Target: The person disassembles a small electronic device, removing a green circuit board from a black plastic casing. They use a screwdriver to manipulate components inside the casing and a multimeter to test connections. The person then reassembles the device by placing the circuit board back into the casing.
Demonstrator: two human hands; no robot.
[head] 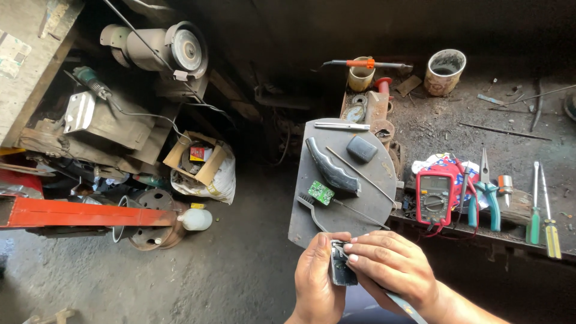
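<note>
1. My left hand (315, 282) grasps a small dark device (341, 267), near the bottom edge.
2. My right hand (393, 267) presses its fingers on the device from the right side.
3. Just beyond, a grey board (360, 204) carries a green circuit board (321, 193) and a black handle (332, 173).
4. Farther right lies a red multimeter (434, 198).

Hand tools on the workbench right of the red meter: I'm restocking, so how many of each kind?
Green-handled screwdriver: 1
Yellow-handled screwdriver: 1
Teal-handled long-nose pliers: 1
Total: 3
</note>
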